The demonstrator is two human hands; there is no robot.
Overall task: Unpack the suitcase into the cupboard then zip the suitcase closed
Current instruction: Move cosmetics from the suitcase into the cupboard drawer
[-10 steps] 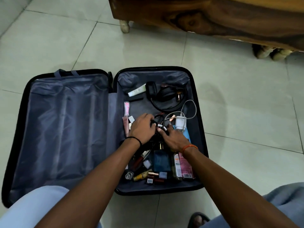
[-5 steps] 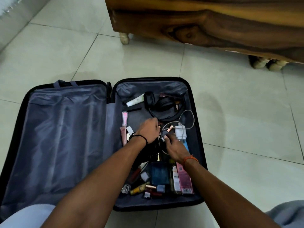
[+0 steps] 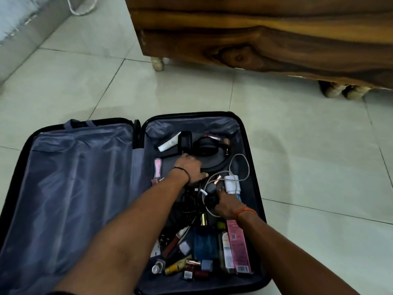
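Suitcase [image 3: 80, 188] open on pale floor tiles [image 3: 297, 167] (wooden cupboard [image 3: 255, 35] behind); hands' grips unclear among cables [image 3: 240, 165]

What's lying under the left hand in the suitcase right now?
The left hand rests on the black headphones, fingers over the band's near edge. Tangled black cables run out beneath the wrist. What is directly under the palm is covered.
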